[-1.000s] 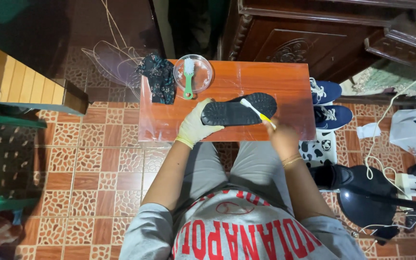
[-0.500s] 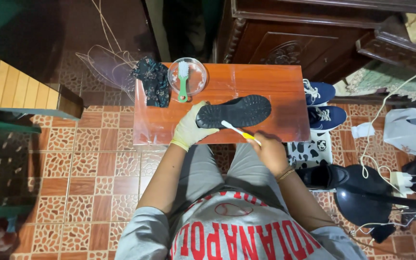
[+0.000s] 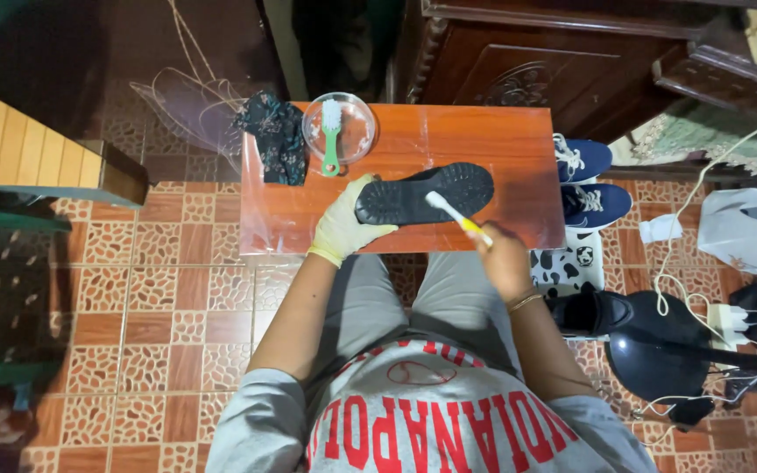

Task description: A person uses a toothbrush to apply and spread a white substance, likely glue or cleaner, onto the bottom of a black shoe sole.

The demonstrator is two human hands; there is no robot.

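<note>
Black shoe and toothbrush on the red table

The black shoe (image 3: 413, 194) lies sole-up, toe toward 3 o'clock; the yellow-handled toothbrush (image 3: 456, 213) slants across it, white head on the sole, handle toward 4 o'clock.

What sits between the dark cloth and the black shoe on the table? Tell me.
In the head view, a clear round dish with a green-handled brush lies between the dark cloth and the black shoe.

There is one camera, and it sits on the person's head. It looks almost straight down from up high. The person's shirt and knees fill the bottom edge, close by. The small red table (image 3: 492, 149) sits in the middle, a bit farther off. The tiled floor (image 3: 168, 298) spreads out on both sides.
</note>
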